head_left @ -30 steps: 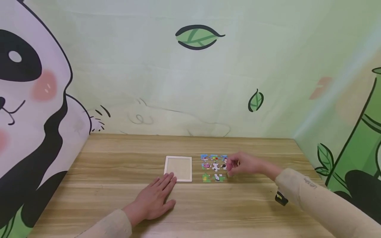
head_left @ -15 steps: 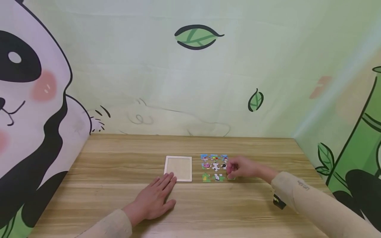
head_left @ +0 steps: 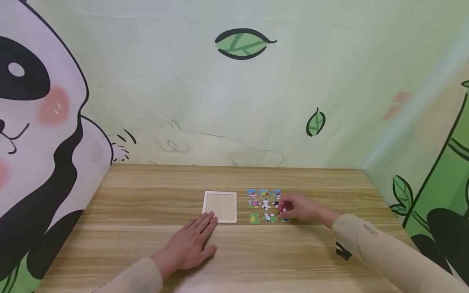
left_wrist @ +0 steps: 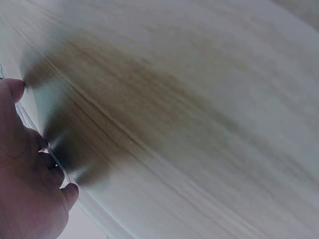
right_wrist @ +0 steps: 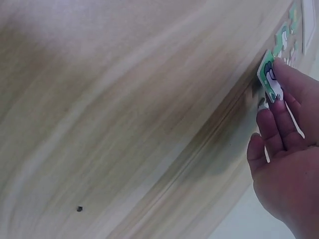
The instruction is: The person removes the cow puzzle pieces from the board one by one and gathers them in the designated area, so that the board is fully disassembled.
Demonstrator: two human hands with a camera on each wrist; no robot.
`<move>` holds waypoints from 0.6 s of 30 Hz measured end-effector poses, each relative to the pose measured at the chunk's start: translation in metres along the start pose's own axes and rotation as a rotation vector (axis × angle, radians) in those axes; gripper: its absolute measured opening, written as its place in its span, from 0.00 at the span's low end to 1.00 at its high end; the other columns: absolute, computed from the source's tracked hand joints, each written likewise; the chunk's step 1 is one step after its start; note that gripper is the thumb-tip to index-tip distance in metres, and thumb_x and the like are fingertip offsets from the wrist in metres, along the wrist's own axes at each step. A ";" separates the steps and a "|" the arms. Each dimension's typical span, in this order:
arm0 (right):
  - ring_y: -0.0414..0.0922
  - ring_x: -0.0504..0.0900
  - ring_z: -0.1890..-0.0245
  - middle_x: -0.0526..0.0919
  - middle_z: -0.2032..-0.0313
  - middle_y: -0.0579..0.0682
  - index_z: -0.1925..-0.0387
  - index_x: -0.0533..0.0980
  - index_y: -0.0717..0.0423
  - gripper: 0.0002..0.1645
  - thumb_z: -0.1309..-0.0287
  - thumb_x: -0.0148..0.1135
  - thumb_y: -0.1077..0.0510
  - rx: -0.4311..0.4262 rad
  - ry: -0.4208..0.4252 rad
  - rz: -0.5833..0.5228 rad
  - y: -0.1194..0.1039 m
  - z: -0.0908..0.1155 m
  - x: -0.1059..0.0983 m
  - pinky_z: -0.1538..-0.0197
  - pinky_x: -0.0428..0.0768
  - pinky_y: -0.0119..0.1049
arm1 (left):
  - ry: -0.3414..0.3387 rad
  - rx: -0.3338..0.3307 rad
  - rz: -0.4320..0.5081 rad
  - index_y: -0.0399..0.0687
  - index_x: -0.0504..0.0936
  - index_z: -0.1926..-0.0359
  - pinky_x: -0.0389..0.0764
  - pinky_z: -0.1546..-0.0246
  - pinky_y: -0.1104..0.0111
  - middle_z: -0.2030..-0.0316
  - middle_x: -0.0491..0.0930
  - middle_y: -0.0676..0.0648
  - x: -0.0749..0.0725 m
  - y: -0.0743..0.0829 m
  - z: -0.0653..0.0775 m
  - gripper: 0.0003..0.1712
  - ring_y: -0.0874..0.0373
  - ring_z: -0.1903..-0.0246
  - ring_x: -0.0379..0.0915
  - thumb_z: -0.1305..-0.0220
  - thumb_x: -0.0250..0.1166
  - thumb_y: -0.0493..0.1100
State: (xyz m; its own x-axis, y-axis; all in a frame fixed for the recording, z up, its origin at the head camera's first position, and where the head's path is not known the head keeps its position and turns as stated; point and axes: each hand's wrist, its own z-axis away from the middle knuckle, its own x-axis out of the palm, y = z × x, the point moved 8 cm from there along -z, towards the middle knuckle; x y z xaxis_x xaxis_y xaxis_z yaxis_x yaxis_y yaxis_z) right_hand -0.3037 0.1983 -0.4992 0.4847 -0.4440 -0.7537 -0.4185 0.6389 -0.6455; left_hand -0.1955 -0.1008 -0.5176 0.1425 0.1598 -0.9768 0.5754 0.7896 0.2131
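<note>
In the head view, my right hand (head_left: 298, 206) pinches a green jigsaw piece (right_wrist: 269, 75) between thumb and fingers. This piece, with white and dark figures on it, looks tilted in the right wrist view. It is at the near right corner of a loose grid of jigsaw pieces (head_left: 265, 204), partly hidden by the fingers. My left hand (head_left: 194, 243) lies flat with straight fingers, its fingertips on the near left corner of a pale square frame (head_left: 236, 207). In the left wrist view, that hand shows only at the left edge.
The wooden table (head_left: 146, 195) bears the frame and the pieces, which lie just right of it. A black object (head_left: 343, 251) shows under the right sleeve. Behind the table rises a printed wall (head_left: 190, 81) with a panda and leaves.
My right hand has shifted only slightly at the corner piece, and more of that piece now shows below the fingers. The left hand and the frame stay put.
</note>
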 end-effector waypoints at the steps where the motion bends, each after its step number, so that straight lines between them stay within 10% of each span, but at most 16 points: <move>1: 0.38 0.75 0.67 0.82 0.68 0.43 0.64 0.82 0.56 0.07 0.35 0.75 0.62 -0.006 0.007 0.007 0.000 0.000 0.000 0.62 0.77 0.31 | -0.001 0.000 -0.001 0.37 0.61 0.18 0.61 0.21 0.46 0.18 0.58 0.37 0.000 0.000 0.000 0.43 0.41 0.19 0.54 0.20 0.53 0.60; 18: 0.46 0.85 0.60 0.88 0.63 0.50 0.62 0.83 0.60 0.09 0.38 0.77 0.61 -0.110 0.066 0.036 -0.007 0.006 -0.002 0.52 0.85 0.44 | 0.021 0.018 0.015 0.36 0.62 0.18 0.62 0.22 0.44 0.19 0.59 0.35 0.001 0.000 0.000 0.43 0.39 0.19 0.55 0.20 0.54 0.60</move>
State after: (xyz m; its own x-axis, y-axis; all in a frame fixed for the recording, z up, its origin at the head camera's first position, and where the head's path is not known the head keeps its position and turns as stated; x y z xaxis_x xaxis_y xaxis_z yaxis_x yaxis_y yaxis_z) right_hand -0.2967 0.1985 -0.4922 0.4175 -0.4649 -0.7807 -0.5184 0.5838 -0.6249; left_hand -0.1954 -0.1006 -0.5181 0.1348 0.1841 -0.9736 0.5876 0.7763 0.2282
